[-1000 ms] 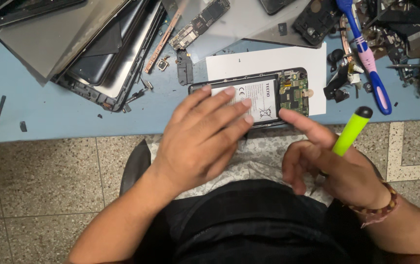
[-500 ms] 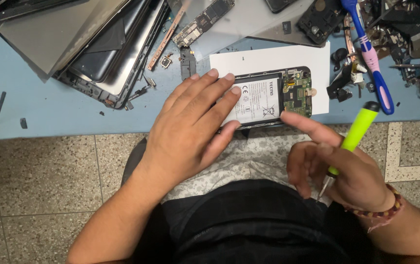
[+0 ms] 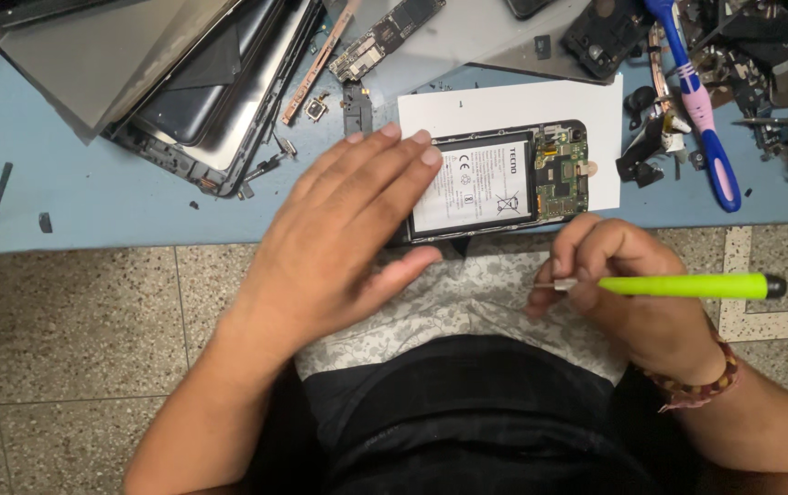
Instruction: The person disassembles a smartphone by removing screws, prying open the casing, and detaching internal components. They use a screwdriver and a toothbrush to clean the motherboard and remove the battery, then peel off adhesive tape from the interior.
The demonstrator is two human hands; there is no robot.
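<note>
Opened phone steadied at the bench edge, screwdriver turned in the other hand

The left hand (image 3: 339, 238) lies flat, fingers spread, over the near end of the opened phone (image 3: 504, 179), whose battery and circuit board are bare; the right hand (image 3: 632, 293) pinches a green-handled screwdriver (image 3: 687, 286) lying sideways, tip pointing left, off the phone. The phone rests on a white sheet (image 3: 522, 105) at the blue bench (image 3: 92, 202) edge. This looks like a pause between screws; bringing the tip upright onto the board calls for a firm hold.
</note>
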